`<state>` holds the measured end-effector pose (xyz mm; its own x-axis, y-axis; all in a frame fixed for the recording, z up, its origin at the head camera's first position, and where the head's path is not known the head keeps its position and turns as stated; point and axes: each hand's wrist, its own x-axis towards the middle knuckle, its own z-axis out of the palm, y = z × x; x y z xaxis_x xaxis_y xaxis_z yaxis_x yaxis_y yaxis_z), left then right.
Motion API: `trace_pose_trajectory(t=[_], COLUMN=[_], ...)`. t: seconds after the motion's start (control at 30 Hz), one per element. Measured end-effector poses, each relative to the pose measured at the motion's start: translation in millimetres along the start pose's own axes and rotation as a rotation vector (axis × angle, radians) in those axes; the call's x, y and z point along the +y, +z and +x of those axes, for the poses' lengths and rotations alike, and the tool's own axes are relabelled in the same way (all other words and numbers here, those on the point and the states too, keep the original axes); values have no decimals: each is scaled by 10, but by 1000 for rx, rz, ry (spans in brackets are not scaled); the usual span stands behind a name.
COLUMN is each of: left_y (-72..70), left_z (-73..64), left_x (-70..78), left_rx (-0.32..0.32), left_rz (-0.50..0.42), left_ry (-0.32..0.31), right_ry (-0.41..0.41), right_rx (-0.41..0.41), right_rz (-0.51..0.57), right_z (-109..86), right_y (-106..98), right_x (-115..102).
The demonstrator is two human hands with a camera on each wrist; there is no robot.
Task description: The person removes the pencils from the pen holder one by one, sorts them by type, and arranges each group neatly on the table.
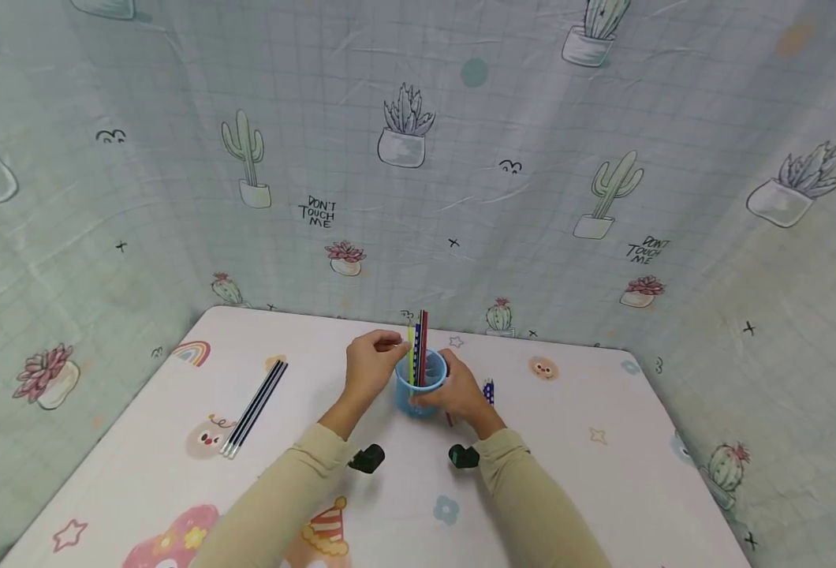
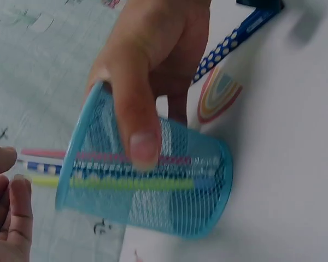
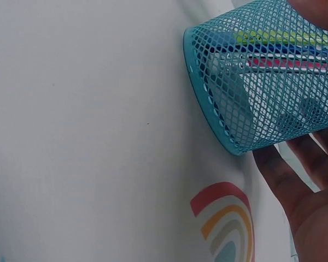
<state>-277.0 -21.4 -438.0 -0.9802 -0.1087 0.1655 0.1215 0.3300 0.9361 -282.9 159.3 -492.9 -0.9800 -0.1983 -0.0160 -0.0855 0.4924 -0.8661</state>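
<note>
A light-blue mesh pencil cup stands on the table with several pencils in it: a yellow-green one, a blue polka-dot one, a dark one and a red one. My right hand grips the cup from the right, its thumb across the near side of the mesh. Over the rim, my left hand pinches at the upper part of the yellow-green pencil with thumb and fingers. In the left wrist view the pencils' lower ends show through the mesh, close to the cup's base.
Several dark striped pencils lie side by side at the left. Blue polka-dot pencils lie right of the cup, partly behind my right hand. A reddish pencil end pokes out below that hand. A patterned cloth hangs behind the table.
</note>
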Motion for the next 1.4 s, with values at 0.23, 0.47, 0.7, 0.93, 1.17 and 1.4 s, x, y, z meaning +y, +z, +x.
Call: trace_pose_trajectory(t=[0.23,0.47,0.7,0.93,1.17,1.4], left_y=[285,477,580,601,505,360], left_z=[-31,-16,19,47,78,144], left_x=[136,147,192,205,218,429], left_rx=[16,47,-16,-45,-27,-2], left_rz=[48,86,255,312,157,43], left_ry=[34,-1,37,52,68,86], right_ry=[-37,-48,-57,-80,-75,-41], right_rx=[3,-8,-3,2,-16,-19], right_rz=[13,10,12,11,15,0], right_z=[5,2,-8,7,1,5], right_y=[-13,-3,-14,-7,14,-1], right_x=[5,16,11,48,62,48])
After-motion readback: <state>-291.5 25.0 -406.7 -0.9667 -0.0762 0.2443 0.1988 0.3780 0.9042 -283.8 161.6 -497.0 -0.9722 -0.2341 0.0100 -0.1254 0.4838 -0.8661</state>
